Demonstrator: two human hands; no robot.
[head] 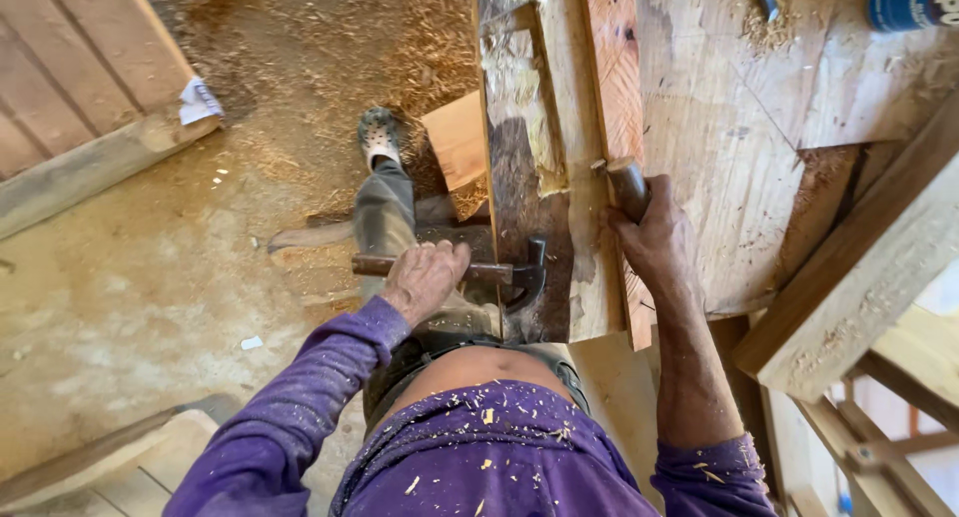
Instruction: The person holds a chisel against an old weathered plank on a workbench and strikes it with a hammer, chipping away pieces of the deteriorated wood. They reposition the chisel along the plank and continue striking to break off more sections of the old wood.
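Observation:
My left hand (425,279) grips the brown handle of a claw hammer (504,273), whose dark head hangs over the near end of a rough plank (519,147). My right hand (654,242) is closed around the wooden handle of a chisel (627,182), its tip set against a reddish wood strip (614,77) lying along the plank. Both sleeves are purple and flecked with wood chips.
The planks rest on a wide plywood bench top (719,127) strewn with shavings. A blue can (909,2) stands at the far right corner. A wooden frame (859,267) slants at the right. Sawdust covers the floor (150,277); a board panel (80,87) lies at the left.

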